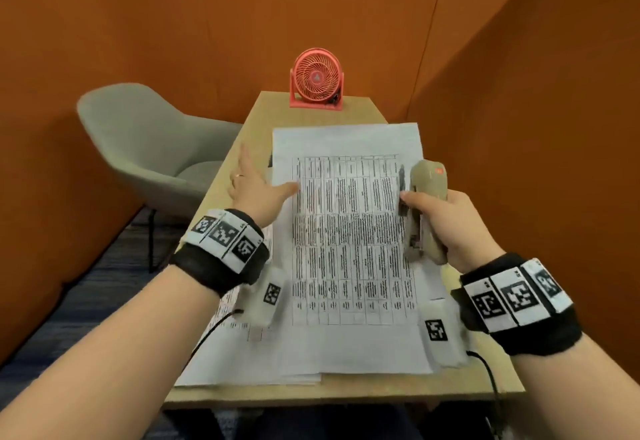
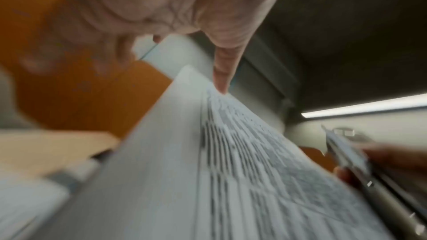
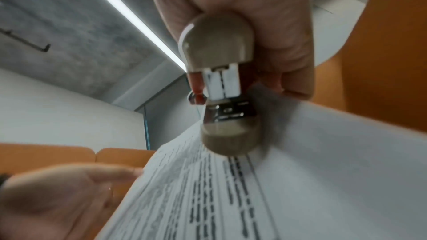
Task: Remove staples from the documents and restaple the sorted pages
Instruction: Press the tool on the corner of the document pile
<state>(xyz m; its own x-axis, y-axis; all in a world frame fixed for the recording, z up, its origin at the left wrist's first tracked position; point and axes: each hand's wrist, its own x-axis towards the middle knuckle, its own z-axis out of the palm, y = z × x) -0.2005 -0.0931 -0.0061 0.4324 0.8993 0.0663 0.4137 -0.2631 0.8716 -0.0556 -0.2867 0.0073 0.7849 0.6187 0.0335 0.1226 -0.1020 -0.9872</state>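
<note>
**Documents spread on the table, stapler in the right hand**

Documents (image 1: 349,232) printed with a ruled grid of small text lie over most of the narrow wooden table (image 1: 346,391), the top sheet reaching from near the front edge to well past the middle. More sheets (image 1: 221,304) stick out from under it along the table's left edge and at the front left corner, so the pile is not squared.

The left hand (image 1: 252,187) is spread flat with straight fingers at the left edge of the top sheet. Its thumb (image 2: 223,72) reaches onto the paper and touches it near the printed grid; it grips nothing. The head view shows a ring on one finger.

The right hand (image 1: 443,218) is wrapped around a beige stapler (image 1: 427,204), held above the right edge of the top sheet with its mouth pointing away from the person. In the right wrist view the fingers curl round the stapler body, and the white staple channel and metal anvil plate show at its near end, just over the paper. Whether the stapler touches the sheet cannot be told, as the picture is blurred there.

At the far edge of the table stands a small coral-red desk fan (image 1: 317,79). A grey chair (image 1: 145,142) sits off the table's left side, against orange walls. Both wrists carry black bands with square printed markers.
</note>
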